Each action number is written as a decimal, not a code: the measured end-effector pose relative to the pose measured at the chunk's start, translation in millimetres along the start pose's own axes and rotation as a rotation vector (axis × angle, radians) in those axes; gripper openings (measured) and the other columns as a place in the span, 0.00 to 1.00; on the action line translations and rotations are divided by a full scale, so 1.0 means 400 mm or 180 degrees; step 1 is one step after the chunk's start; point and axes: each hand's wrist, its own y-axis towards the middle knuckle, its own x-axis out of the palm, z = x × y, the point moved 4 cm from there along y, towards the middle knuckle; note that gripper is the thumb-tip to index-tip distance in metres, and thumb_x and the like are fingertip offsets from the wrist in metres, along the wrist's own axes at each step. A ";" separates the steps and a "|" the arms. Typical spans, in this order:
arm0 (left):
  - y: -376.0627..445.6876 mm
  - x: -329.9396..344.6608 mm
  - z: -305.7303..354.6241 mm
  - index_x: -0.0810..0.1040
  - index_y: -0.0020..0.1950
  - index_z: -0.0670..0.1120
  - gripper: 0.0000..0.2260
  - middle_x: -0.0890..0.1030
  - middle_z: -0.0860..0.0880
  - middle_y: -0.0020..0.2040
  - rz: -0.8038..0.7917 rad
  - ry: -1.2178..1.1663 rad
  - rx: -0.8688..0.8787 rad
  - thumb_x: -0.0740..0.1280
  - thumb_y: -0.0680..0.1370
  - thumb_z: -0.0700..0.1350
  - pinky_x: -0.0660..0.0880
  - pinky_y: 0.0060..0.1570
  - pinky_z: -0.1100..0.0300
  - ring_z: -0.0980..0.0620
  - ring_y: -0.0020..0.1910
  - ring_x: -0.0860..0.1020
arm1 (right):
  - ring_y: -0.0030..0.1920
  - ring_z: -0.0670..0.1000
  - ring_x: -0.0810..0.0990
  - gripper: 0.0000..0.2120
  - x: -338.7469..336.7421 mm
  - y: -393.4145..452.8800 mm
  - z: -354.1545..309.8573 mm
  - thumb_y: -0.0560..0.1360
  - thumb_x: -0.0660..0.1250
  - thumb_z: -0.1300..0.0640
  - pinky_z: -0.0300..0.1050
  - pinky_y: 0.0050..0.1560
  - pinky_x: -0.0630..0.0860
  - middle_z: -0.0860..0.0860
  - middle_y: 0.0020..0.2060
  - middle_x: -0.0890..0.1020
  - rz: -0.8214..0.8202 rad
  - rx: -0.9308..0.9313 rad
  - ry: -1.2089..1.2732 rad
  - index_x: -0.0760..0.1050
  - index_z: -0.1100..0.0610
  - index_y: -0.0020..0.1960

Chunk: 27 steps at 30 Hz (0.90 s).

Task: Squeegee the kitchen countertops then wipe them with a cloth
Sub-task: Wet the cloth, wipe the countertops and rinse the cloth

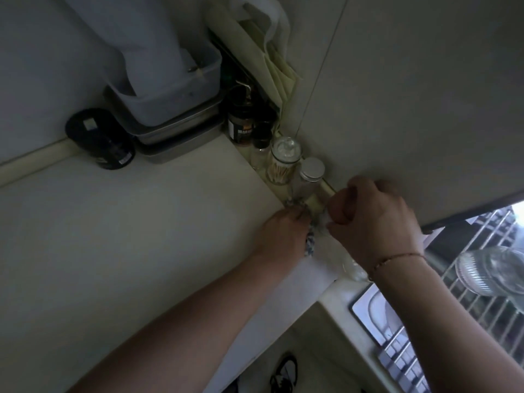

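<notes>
Cloth stage under way, by the look of it; no squeegee anywhere in view. Both hands working the back corner of the table, where the wall strip meets the run toward the sink. Left hand pressed down flat-ish on a speckled blue-white cloth, fingers bent over it, cloth bunched and mostly hidden beneath the palm. Right hand curled into a loose fist just beside the left, seemingly pinching something pale at the wall strip; whether that is a corner of the same cloth or something else, cannot tell. Thin bracelet on the right wrist. Row of small jars crowding the corner: toothpick jar and a silver-lidded jar touching or nearly touching the work spot, dark spice bottles further back. Next move likely calls for dragging the cloth out along the strip without knocking those jars, or shifting them first. Broad stretch of table to the left not visibly wet or dry; light too dim to judge. Glass object on the rack at right blurred. Stacked tubs and dark canister far back, well apart from the hands.
</notes>
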 end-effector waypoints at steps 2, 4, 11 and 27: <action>0.005 0.005 0.019 0.83 0.50 0.39 0.18 0.83 0.42 0.47 -0.0016 0.0073 -0.0026 0.76 0.61 0.37 0.81 0.37 0.57 0.43 0.40 0.82 | 0.46 0.64 0.78 0.22 -0.038 -0.016 -0.001 0.66 0.75 0.53 0.46 0.39 0.68 0.57 0.49 0.76 0.0152 -0.0096 0.0027 0.74 0.53 0.58; 0.009 0.008 0.040 0.84 0.49 0.41 0.18 0.83 0.44 0.46 0.0027 0.0183 -0.0064 0.76 0.59 0.39 0.79 0.35 0.59 0.45 0.40 0.83 | 0.47 0.64 0.78 0.25 -0.082 -0.030 0.004 0.65 0.76 0.51 0.46 0.41 0.69 0.57 0.51 0.78 0.0237 -0.0112 0.0064 0.74 0.52 0.60; 0.016 0.025 0.088 0.84 0.47 0.41 0.14 0.84 0.46 0.51 0.0104 -0.0719 0.0333 0.75 0.62 0.36 0.77 0.46 0.62 0.47 0.46 0.83 | 0.48 0.62 0.78 0.31 -0.184 -0.051 0.023 0.59 0.73 0.45 0.46 0.47 0.70 0.58 0.54 0.78 0.0523 -0.0076 0.0347 0.77 0.53 0.61; -0.081 0.017 0.110 0.82 0.51 0.40 0.20 0.82 0.44 0.52 -0.0264 -0.0962 0.1410 0.55 0.68 0.40 0.75 0.45 0.59 0.45 0.49 0.81 | 0.51 0.62 0.79 0.31 -0.066 0.008 0.040 0.63 0.78 0.53 0.45 0.47 0.71 0.56 0.56 0.80 -0.0029 -0.0442 0.0129 0.74 0.50 0.65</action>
